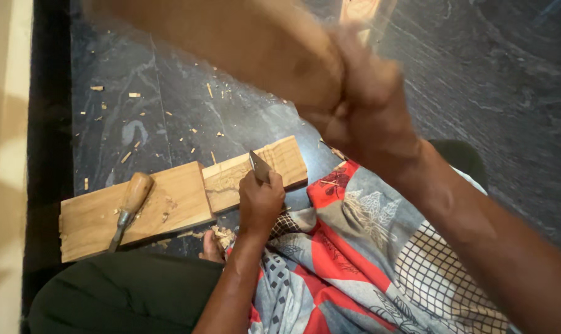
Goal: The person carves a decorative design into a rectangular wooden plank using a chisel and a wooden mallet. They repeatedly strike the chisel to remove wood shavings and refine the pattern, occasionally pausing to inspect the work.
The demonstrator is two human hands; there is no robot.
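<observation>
A steel chisel (259, 166) stands nearly upright with its flat grey blade showing above the gripping fist, its cutting end hidden, set on a small carved wooden panel (256, 173). The panel is a pale brown rectangular board with a shallow leaf-like relief and a moulded edge, lying flat on the dark floor and butted against a larger plain board. A thick wooden mallet (249, 43), brown and blurred, is raised high and slanted across the top of the view.
</observation>
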